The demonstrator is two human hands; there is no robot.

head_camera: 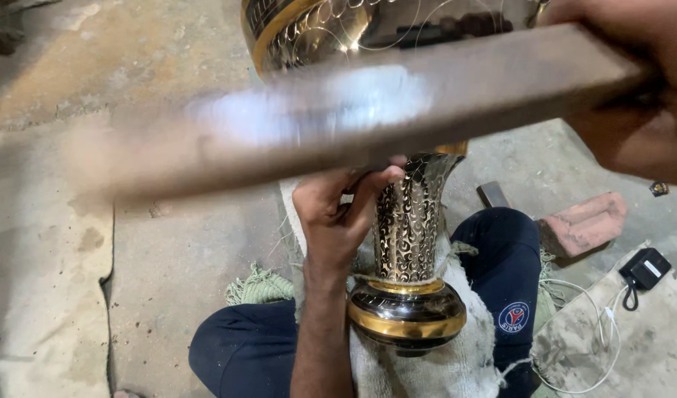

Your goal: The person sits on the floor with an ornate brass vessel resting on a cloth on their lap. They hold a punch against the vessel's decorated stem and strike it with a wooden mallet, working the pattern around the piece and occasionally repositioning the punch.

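Brass vase (pixel 411 243) | left hand (pixel 335 217) gripping neck | right hand (pixel 633 81) above, holding bar (pixel 353 118)

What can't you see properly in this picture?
- Head view: the long flat metal bar is motion-blurred, its left end smeared out.
- The bar hides the middle of the engraved black and gold metal vase.
- The right hand is cut off by the frame edge, so its grip is unclear.
- The small dark thing on the floor is too small to tell.

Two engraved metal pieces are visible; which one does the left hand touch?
The lower vase standing between the knees; the left hand grips its neck. The upper piece is untouched.
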